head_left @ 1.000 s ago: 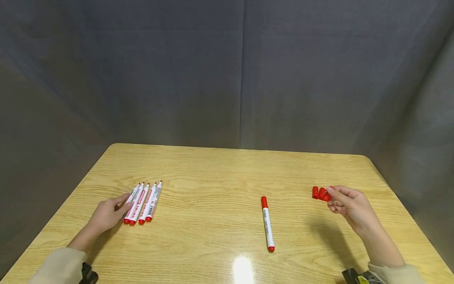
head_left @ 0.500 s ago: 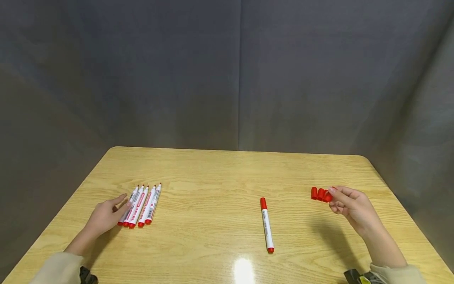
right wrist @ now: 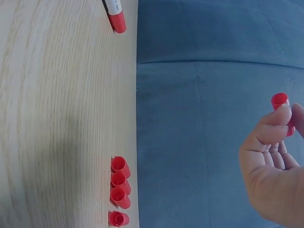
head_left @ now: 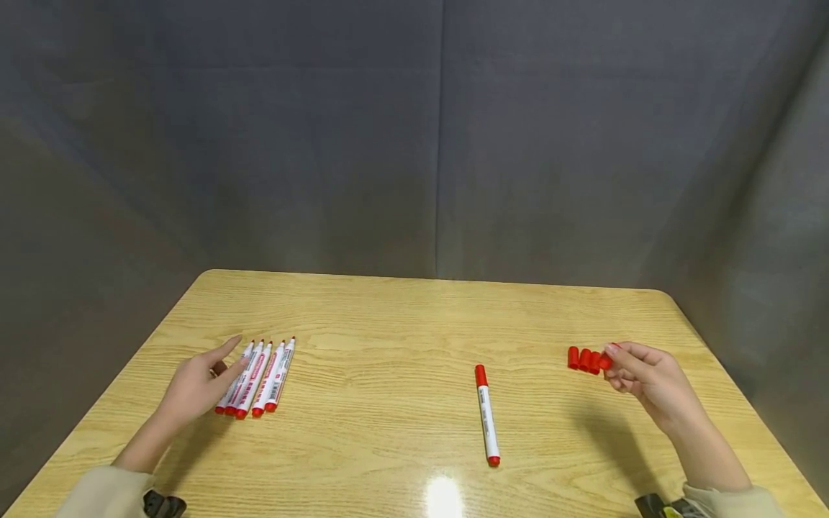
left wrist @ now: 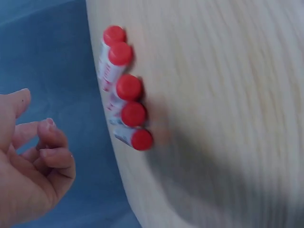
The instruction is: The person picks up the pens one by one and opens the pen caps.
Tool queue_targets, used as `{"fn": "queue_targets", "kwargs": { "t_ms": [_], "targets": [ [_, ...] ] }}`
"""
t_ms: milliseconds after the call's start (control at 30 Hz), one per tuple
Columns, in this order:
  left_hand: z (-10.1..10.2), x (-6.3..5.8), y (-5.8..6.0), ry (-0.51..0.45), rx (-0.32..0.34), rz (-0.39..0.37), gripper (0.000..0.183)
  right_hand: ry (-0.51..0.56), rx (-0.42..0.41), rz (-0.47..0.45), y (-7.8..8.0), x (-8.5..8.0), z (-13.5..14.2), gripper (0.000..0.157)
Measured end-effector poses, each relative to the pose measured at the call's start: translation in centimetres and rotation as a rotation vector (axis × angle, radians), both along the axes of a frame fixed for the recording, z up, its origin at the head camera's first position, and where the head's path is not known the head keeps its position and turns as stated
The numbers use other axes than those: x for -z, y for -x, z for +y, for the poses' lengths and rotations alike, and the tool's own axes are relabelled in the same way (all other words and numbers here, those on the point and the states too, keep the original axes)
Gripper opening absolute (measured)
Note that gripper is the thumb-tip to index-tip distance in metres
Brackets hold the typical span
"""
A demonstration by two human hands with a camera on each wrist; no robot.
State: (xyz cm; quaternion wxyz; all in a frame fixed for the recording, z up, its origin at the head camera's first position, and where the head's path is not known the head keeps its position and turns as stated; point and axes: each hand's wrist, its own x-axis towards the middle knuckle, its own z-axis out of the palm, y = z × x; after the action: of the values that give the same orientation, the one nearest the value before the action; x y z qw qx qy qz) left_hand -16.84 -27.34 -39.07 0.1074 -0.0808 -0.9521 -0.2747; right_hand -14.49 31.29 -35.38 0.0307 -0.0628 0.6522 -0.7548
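Note:
Several uncapped red markers (head_left: 255, 381) lie side by side at the left, red tips facing away. My left hand (head_left: 194, 385) hovers beside and partly over the leftmost one; in the left wrist view its loosely bent fingers hold nothing and stand apart from the red marker ends (left wrist: 129, 88). At the right, my right hand (head_left: 657, 381) pinches a red marker cap (right wrist: 280, 99) between thumb and finger, hollow end showing in the right wrist view. Several more red caps (right wrist: 119, 180) lie in a row on the table near that hand.
A capped red marker (head_left: 487, 417) lies alone right of the table's middle, its cap pointing away. The wooden table (head_left: 363, 345) ends at a far edge, with a dark grey curtain (head_left: 324, 144) behind and at both sides.
My left hand has let go of the leftmost marker and lifted from it, fingers spreading. The right hand has shifted slightly right with the cap, which now shows more clearly.

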Motion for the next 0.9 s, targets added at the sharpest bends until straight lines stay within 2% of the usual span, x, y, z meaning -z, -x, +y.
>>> {"fn": "queue_targets", "kwargs": {
  "t_ms": [167,333,633,900],
  "targets": [
    [1.2,-0.6,-0.2,-0.067,0.045,0.095,0.044,-0.025,-0.004,-0.005,0.0,-0.1,0.3,0.023],
    [2.4,-1.1,-0.6,-0.125,0.098,0.16,0.042,-0.051,0.006,-0.025,0.0,-0.2,0.6,0.022],
    [4.0,-2.0,-1.1,-0.152,0.126,0.178,0.04,-0.077,0.015,-0.018,0.1,-0.1,1.3,0.022],
    [5.4,-3.0,-1.8,-0.222,0.164,0.171,0.04,-0.174,0.026,-0.043,0.7,0.0,2.1,0.018]
  ]
}}
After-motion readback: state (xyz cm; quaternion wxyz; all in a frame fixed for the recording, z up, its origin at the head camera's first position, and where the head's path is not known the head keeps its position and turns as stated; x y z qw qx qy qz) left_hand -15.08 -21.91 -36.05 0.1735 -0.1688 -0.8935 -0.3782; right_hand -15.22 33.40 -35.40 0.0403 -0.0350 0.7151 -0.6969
